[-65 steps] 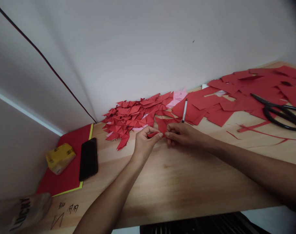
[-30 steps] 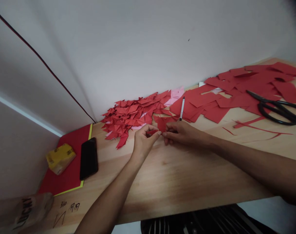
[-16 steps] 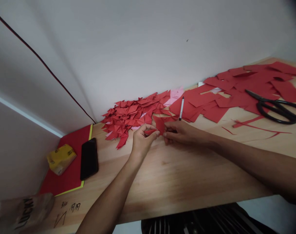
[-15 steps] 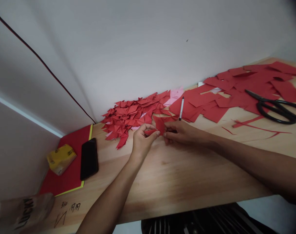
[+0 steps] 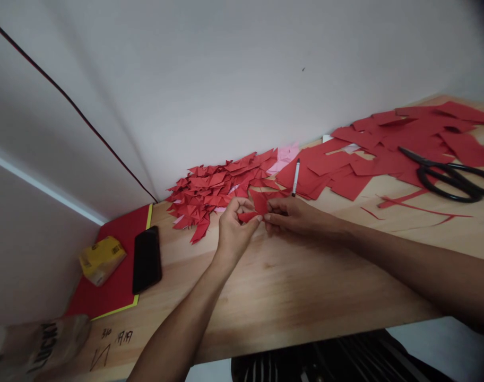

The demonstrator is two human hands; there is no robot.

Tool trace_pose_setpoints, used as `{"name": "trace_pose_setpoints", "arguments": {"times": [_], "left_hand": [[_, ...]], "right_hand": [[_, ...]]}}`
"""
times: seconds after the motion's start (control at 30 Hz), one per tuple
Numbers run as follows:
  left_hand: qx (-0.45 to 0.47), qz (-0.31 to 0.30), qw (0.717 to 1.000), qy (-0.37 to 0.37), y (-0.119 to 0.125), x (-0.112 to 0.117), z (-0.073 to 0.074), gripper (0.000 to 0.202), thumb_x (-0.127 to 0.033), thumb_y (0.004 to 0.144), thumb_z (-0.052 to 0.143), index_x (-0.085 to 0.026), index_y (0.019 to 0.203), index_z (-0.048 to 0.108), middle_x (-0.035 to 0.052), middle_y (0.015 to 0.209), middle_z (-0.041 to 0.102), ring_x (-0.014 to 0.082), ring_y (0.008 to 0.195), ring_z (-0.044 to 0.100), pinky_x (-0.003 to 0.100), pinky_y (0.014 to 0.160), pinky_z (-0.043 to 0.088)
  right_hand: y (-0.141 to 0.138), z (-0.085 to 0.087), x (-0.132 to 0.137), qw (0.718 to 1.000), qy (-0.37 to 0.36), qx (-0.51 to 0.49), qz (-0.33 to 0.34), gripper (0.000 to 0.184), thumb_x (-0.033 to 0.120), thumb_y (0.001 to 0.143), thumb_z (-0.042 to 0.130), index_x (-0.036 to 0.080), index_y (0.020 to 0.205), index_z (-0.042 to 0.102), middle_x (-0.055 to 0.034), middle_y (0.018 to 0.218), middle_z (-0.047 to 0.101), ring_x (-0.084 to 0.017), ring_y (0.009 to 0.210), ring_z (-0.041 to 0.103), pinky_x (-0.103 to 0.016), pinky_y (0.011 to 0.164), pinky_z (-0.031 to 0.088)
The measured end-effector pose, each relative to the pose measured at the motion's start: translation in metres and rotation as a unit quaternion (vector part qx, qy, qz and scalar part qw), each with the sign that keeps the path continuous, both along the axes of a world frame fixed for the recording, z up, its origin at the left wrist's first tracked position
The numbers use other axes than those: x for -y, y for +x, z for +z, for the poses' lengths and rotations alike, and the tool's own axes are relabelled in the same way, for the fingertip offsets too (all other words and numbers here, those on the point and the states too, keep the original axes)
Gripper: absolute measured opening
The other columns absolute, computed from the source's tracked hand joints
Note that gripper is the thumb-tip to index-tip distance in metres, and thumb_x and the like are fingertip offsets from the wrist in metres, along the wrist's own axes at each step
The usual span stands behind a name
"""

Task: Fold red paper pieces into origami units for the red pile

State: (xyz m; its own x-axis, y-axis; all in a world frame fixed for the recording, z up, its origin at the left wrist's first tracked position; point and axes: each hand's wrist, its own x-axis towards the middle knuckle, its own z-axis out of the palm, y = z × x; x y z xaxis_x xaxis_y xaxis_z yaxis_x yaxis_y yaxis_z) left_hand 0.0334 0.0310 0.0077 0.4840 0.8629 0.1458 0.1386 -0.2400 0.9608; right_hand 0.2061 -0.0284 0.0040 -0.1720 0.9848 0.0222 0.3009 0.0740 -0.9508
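A small piece of red paper point(image 5: 260, 203), partly folded, is pinched between my two hands above the wooden table. My left hand point(image 5: 234, 222) grips its left side with the thumb against the fingers. From the right, my right hand point(image 5: 286, 213) pinches the paper's other edge; some of its fingertips are hidden. Just behind my hands lies a heap of folded red paper pieces point(image 5: 214, 185). Beyond my right hand a white marker point(image 5: 296, 178) rests by flat red paper sheets point(image 5: 347, 167).
Black-handled scissors point(image 5: 449, 175) and thin red paper strips point(image 5: 421, 204) lie at the right. On the left are a black phone point(image 5: 147, 260), a red sheet point(image 5: 106, 302) with a yellow block point(image 5: 102, 260) on it, and a clear bottle point(image 5: 43, 345). A wall point(image 5: 226, 79) stands behind the table.
My right hand has shifted slightly left, closer to my left hand. Both hands keep hold of the red paper.
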Motion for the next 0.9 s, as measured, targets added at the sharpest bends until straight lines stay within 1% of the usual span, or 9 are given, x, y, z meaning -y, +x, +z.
{"name": "trace_pose_setpoints", "arguments": {"times": [0.17, 0.23, 0.3, 0.37, 0.47, 0.6, 0.67, 0.8, 0.9], "left_hand": [[0.052, -0.012, 0.994, -0.097, -0.003, -0.001, -0.005, 0.037, -0.031, 0.071, 0.076, -0.017, 0.097, 0.054, -0.0007, 0.074, 0.065, 0.0101, 0.061, 0.059, 0.021, 0.061, 0.046], [0.022, -0.040, 0.992, -0.120, -0.006, -0.003, -0.003, 0.036, -0.039, 0.074, 0.074, -0.015, 0.095, 0.057, -0.0003, 0.068, 0.064, 0.0096, 0.055, 0.057, 0.022, 0.056, 0.045], [-0.044, -0.077, 0.990, -0.110, -0.010, -0.004, 0.001, 0.034, -0.046, 0.078, 0.069, -0.014, 0.082, 0.059, -0.0006, 0.060, 0.060, 0.0080, 0.048, 0.050, 0.020, 0.048, 0.038], [-0.097, -0.113, 0.985, -0.085, -0.014, -0.005, 0.005, 0.037, -0.049, 0.081, 0.065, -0.014, 0.072, 0.059, -0.0001, 0.057, 0.058, 0.0074, 0.046, 0.046, 0.020, 0.045, 0.033], [-0.088, -0.145, 0.982, -0.083, -0.017, -0.004, 0.007, 0.036, -0.048, 0.080, 0.067, -0.013, 0.071, 0.062, 0.0012, 0.062, 0.059, 0.0083, 0.052, 0.048, 0.020, 0.048, 0.033], [-0.008, -0.126, 0.980, -0.157, -0.017, 0.002, 0.003, 0.037, -0.049, 0.073, 0.073, -0.014, 0.073, 0.063, -0.0004, 0.061, 0.058, 0.0079, 0.052, 0.047, 0.021, 0.050, 0.035], [0.007, -0.109, 0.978, -0.175, -0.016, 0.005, 0.000, 0.038, -0.051, 0.072, 0.074, -0.014, 0.074, 0.063, -0.0011, 0.059, 0.056, 0.0076, 0.050, 0.045, 0.021, 0.049, 0.034], [-0.016, -0.062, 0.989, -0.132, -0.014, 0.009, -0.005, 0.039, -0.051, 0.074, 0.072, -0.013, 0.071, 0.063, -0.0009, 0.057, 0.055, 0.0079, 0.049, 0.045, 0.021, 0.047, 0.031], [-0.028, -0.044, 0.993, -0.107, -0.013, 0.011, -0.007, 0.037, -0.050, 0.077, 0.068, -0.014, 0.070, 0.062, -0.0019, 0.056, 0.053, 0.0071, 0.048, 0.041, 0.021, 0.046, 0.029]], "right_hand": [[0.000, -0.001, 0.000, 0.999, 0.034, 0.034, -0.007, 0.022, 0.034, 0.092, 0.050, 0.019, 0.076, 0.050, -0.0023, 0.072, 0.065, -0.015, 0.064, 0.059, -0.027, 0.059, 0.042], [0.000, -0.001, 0.001, 0.998, 0.046, 0.049, -0.003, 0.020, 0.031, 0.092, 0.049, 0.019, 0.075, 0.051, -0.0011, 0.070, 0.062, -0.015, 0.063, 0.057, -0.027, 0.058, 0.041], [-0.002, 0.000, 0.003, 0.995, 0.070, 0.066, 0.012, 0.017, 0.026, 0.091, 0.049, 0.019, 0.076, 0.052, -0.0002, 0.069, 0.060, -0.014, 0.062, 0.055, -0.026, 0.057, 0.039], [-0.004, 0.001, 0.005, 0.992, 0.088, 0.081, 0.030, 0.013, 0.022, 0.090, 0.048, 0.019, 0.079, 0.053, -0.0002, 0.071, 0.060, -0.014, 0.064, 0.054, -0.026, 0.059, 0.039], [-0.005, 0.004, 0.008, 0.991, 0.085, 0.088, 0.049, 0.015, 0.022, 0.092, 0.045, 0.019, 0.078, 0.050, -0.0007, 0.072, 0.058, -0.013, 0.066, 0.053, -0.026, 0.061, 0.039], [-0.003, 0.007, 0.008, 0.991, 0.084, 0.082, 0.068, 0.020, 0.026, 0.094, 0.044, 0.020, 0.076, 0.047, -0.0001, 0.073, 0.055, -0.012, 0.064, 0.049, -0.026, 0.060, 0.038], [-0.001, 0.007, 0.007, 0.991, 0.079, 0.080, 0.072, 0.023, 0.029, 0.095, 0.043, 0.019, 0.075, 0.049, -0.0002, 0.072, 0.055, -0.012, 0.063, 0.049, -0.026, 0.059, 0.038], [0.000, 0.008, 0.004, 0.994, 0.036, 0.080, 0.064, 0.027, 0.031, 0.094, 0.044, 0.018, 0.072, 0.050, -0.0013, 0.070, 0.059, -0.013, 0.062, 0.053, -0.025, 0.057, 0.039], [0.000, 0.007, 0.003, 0.994, 0.030, 0.080, 0.074, 0.024, 0.028, 0.094, 0.044, 0.018, 0.074, 0.052, -0.0022, 0.073, 0.062, -0.013, 0.066, 0.057, -0.025, 0.060, 0.042]]}}
